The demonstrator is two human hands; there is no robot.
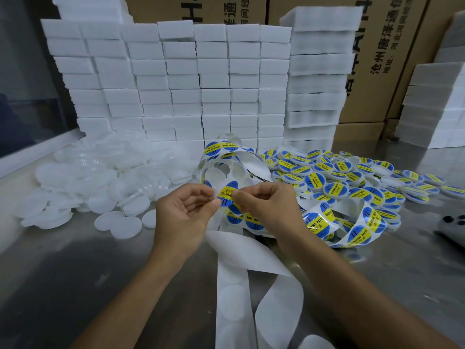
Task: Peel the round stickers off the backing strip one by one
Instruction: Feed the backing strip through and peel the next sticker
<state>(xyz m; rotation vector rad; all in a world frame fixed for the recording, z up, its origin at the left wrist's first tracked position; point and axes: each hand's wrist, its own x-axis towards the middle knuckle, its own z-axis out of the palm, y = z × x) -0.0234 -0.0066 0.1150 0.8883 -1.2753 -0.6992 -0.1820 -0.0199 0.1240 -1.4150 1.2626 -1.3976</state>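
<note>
A round blue sticker with a yellow "SOLDERING PASTE" band (pixel 227 193) is lifting partly off the white glossy paper backing strip (pixel 232 293), which is curling in loops, more stickers riding its far coils while its bare end is trailing toward the camera.

Surface (pixel 63 273): brushed metal, dull sheen, faint reflections. Backing strip (pixel 232 298): thin white paper, smooth, semi-translucent. Round stickers (pixel 227 195): glossy printed blue and yellow film. Blocks (pixel 176 84): white foam, matt, finely grained. Discs (pixel 120 225): translucent white plastic, smooth. Boxes (pixel 377 71): brown corrugated cardboard, matt.
</note>
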